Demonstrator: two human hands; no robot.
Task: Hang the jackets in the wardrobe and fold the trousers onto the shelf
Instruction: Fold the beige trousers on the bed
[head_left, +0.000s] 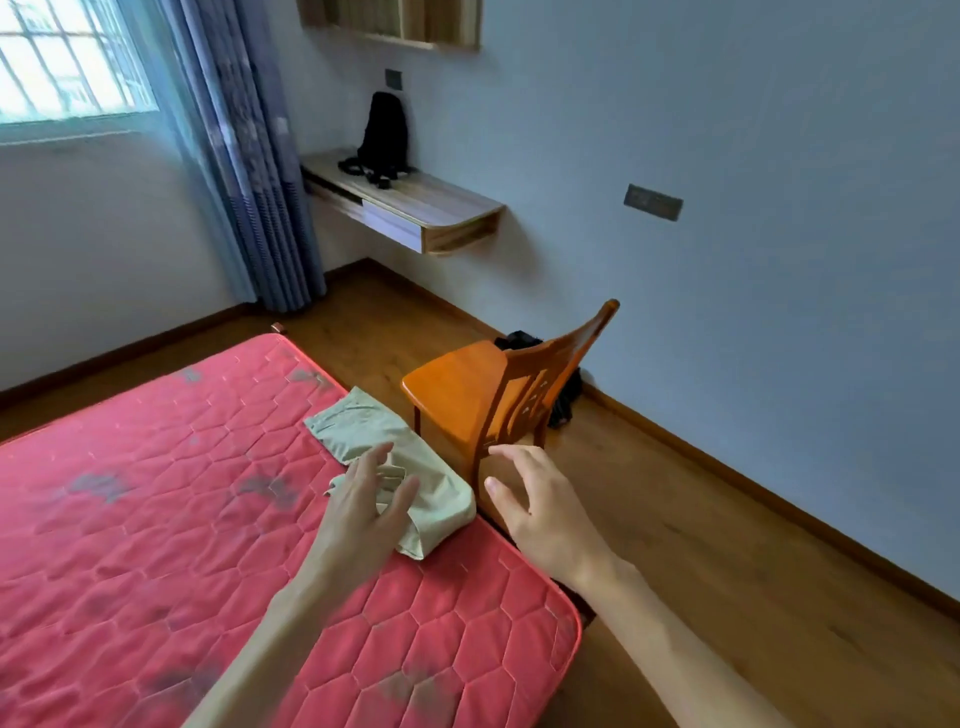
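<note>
Trousers (395, 457) lie folded along the bed (156, 493) edge; left hand (363, 499), fingers spread, hovers over them, nearer than right hand (535, 509), also spread.

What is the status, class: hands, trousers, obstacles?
Left hand open over folded pale-green trousers on red quilted mattress. Right hand open, no grip. Orange wooden chair close beside the bed.

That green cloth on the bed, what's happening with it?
A person is leaning over a red mattress where folded pale green trousers lie near its edge. The left hand is spread open over the trousers, though I cannot tell if it touches them. The right hand hovers open beside them, holding nothing. A wooden chair stands next to the bed. No wardrobe is in view.
</note>
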